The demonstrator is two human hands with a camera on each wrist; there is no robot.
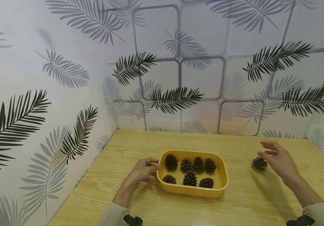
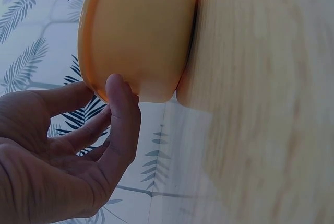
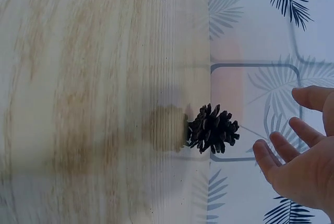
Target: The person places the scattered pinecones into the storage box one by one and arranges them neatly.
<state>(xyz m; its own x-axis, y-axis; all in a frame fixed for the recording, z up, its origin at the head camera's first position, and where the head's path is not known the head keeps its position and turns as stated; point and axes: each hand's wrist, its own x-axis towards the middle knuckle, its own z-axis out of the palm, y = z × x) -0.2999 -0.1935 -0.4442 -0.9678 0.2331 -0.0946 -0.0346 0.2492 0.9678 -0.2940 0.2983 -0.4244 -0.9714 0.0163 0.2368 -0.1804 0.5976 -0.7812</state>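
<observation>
A yellow plastic tray (image 1: 221, 187) sits on the table with several brown pine cones (image 1: 189, 179) lying inside it. At its left end my left hand (image 1: 142, 171) grips the rim between thumb and fingers. The left wrist view shows a fingertip against the tray's outer wall (image 2: 146, 31) and the thumb at the rim. To the right of the tray, a single pine cone (image 3: 213, 129) rests on the wood. Just beyond it, my right hand (image 1: 281, 160) hovers with fingers spread and nothing held. A gap separates these fingers from the cone in the right wrist view.
The light wood table (image 1: 116, 150) meets white walls (image 1: 162, 37) with a grey and black leaf pattern at the back and left. A dark band (image 1: 133, 220) circles the left wrist, and another (image 1: 300, 220) the right.
</observation>
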